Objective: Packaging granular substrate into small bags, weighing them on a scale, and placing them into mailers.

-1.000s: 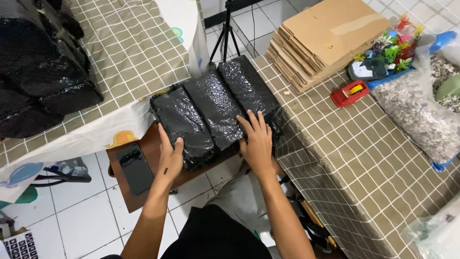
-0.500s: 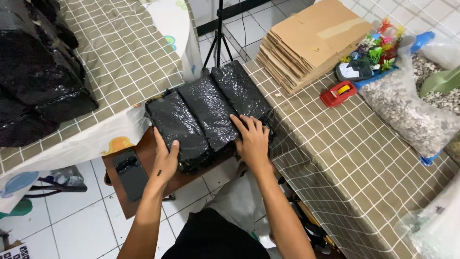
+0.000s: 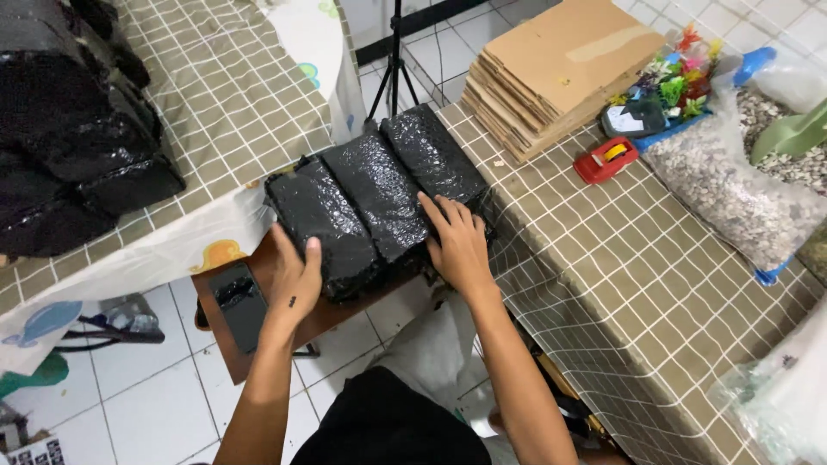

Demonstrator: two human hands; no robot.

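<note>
L hand (image 3: 295, 277) cupped, fingers loosely curled vs leftmost of 3 black wrapped packs (image 3: 379, 200); R hand (image 3: 457, 243) lay flat, fingers spread, gripping nothing.

I am wearing a black top and light grey trousers, showing at the bottom centre of the frame. My forearms are showing bare, and a small dark mark is showing on my left hand (image 3: 295, 277).
</note>
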